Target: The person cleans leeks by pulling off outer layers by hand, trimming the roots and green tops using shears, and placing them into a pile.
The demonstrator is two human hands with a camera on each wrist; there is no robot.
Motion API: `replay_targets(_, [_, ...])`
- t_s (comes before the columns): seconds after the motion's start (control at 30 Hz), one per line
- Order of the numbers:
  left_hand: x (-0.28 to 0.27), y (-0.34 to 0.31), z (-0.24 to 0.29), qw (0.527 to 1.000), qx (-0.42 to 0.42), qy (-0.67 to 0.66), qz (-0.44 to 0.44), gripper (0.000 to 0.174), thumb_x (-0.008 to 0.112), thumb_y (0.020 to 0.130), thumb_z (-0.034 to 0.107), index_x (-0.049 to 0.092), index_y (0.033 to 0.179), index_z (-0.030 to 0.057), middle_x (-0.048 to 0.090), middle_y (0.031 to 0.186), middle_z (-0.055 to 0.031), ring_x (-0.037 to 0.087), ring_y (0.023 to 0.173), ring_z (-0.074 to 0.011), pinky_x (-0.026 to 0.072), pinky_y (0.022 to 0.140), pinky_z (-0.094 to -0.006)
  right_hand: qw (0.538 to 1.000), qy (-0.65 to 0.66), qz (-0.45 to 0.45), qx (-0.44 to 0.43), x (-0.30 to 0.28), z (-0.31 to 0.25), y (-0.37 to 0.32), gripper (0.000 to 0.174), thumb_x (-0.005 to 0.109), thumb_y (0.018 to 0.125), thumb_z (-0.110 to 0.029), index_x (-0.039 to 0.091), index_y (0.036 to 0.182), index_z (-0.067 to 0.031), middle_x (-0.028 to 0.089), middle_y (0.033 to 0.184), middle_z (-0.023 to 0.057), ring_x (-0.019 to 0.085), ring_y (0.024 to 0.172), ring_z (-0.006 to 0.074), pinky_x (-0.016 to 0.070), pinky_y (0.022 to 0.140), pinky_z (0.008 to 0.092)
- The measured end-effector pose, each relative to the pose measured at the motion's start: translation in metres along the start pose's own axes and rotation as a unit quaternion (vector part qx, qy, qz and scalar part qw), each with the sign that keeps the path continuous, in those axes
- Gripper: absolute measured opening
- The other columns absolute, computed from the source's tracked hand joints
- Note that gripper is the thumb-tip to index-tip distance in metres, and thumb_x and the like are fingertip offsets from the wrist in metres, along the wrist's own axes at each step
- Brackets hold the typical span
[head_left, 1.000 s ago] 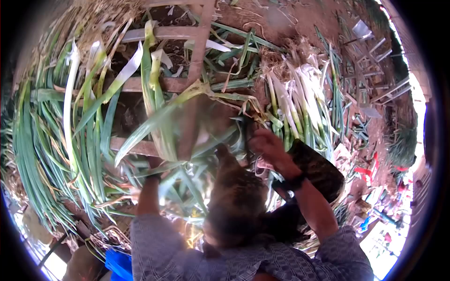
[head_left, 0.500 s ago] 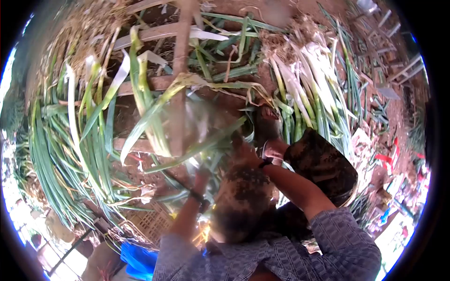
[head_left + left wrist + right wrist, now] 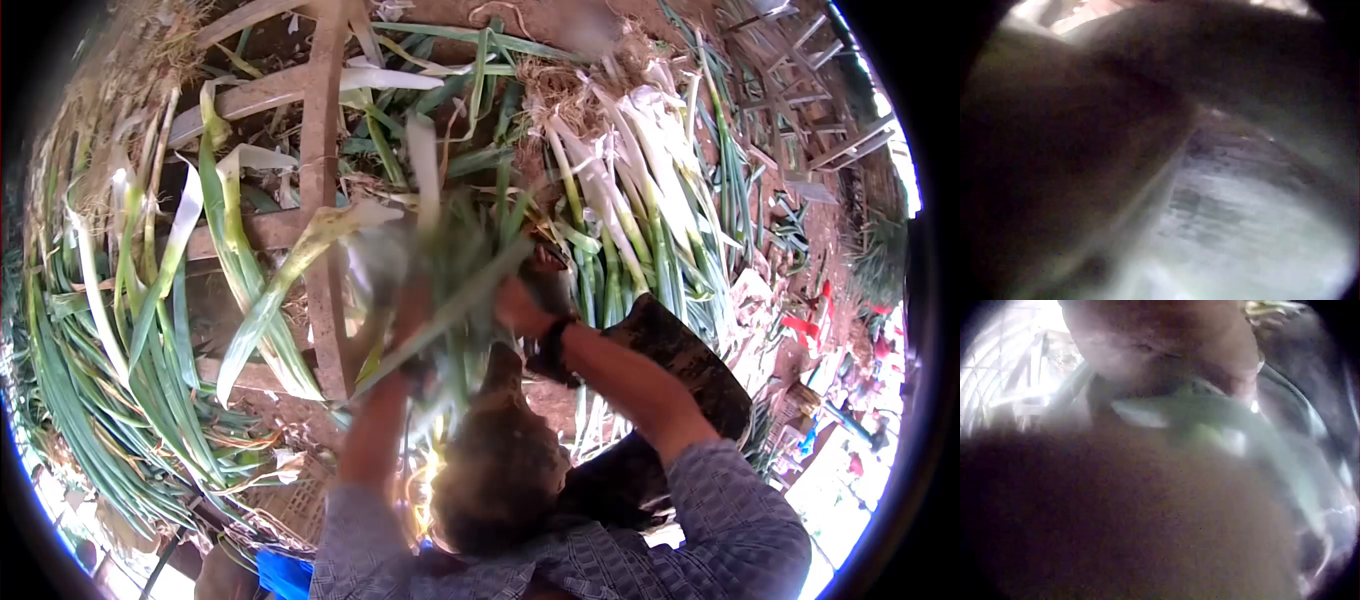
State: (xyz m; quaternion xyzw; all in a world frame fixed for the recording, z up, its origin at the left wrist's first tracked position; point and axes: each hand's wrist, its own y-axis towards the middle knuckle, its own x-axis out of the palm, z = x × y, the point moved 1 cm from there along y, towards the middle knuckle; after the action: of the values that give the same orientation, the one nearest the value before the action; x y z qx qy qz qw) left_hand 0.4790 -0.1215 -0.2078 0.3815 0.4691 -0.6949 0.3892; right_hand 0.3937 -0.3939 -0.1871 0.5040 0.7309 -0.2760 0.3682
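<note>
In the head view a long green onion (image 3: 426, 172) stands between my hands, its white stalk pointing away and its green leaves (image 3: 465, 315) blurred. My left hand (image 3: 412, 312), blurred too, grips it from the left side. From the right, my right hand (image 3: 520, 306) holds leaves of the same onion. A pale green leaf (image 3: 1222, 419) comes out from under my curled fingers in the right wrist view. Large leaf surfaces (image 3: 1247, 206), dim and out of focus, fill the left wrist view. My left fingers are hidden there.
Wooden slats (image 3: 322, 190) form a frame ahead, with loose onions (image 3: 240, 250) lying over it. A big heap of green onions (image 3: 100, 390) lies at left, and a bundle with white stalks and roots (image 3: 640, 180) at right. My shoe (image 3: 690, 370) and a blue bag (image 3: 285, 573) are near.
My left hand has moved from low on the left, inward and forward, to the leaves near my right hand. My right hand came back toward me, then shifted slightly. A white stalk now rises between them.
</note>
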Motion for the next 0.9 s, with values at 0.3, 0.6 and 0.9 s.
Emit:
replay_targets(0.3, [-0.214, -0.011, 0.139, 0.838, 0.000, -0.434, 0.330, 0.069, 0.063, 0.094, 0.021, 0.028, 0.150, 0.0053, 0.044, 0.144, -0.0166, 0.042, 0.131, -0.0299, 0.0364, 0.111, -0.0428, 0.757, 0.560, 0.081, 0.326, -0.263, -0.011, 0.153, 0.084, 0.074, 0.085, -0.037, 0.030, 0.145, 0.0027, 0.053, 0.132, 0.0176, 0.056, 0.118, 0.0266, 0.0473, 0.097, 0.0402])
replay_targets(0.6, [-0.098, -0.167, 0.064, 0.963, -0.133, -0.215, 0.090, 0.090, 0.078, 0.080, 0.029, 0.028, 0.149, 0.0001, 0.038, 0.147, -0.0258, 0.035, 0.137, -0.0433, 0.0301, 0.114, -0.0491, 0.910, 0.251, 0.029, 0.328, -0.196, -0.013, 0.077, 0.104, 0.072, 0.080, -0.059, 0.028, 0.144, 0.0113, 0.044, 0.143, 0.0267, 0.044, 0.134, 0.0364, 0.0341, 0.111, 0.0406])
replay_targets(0.9, [-0.155, 0.009, 0.109, 0.912, -0.267, -0.191, 0.244, 0.110, 0.078, 0.070, 0.060, 0.032, 0.147, -0.0044, 0.032, 0.149, -0.0319, 0.026, 0.141, -0.0466, 0.0186, 0.117, -0.0556, 0.888, -0.061, 0.229, 0.393, -0.155, 0.011, 0.114, 0.072, 0.078, 0.071, -0.049, 0.052, 0.127, -0.0123, 0.054, 0.120, 0.0176, 0.055, 0.111, 0.0366, 0.0414, 0.097, 0.0508])
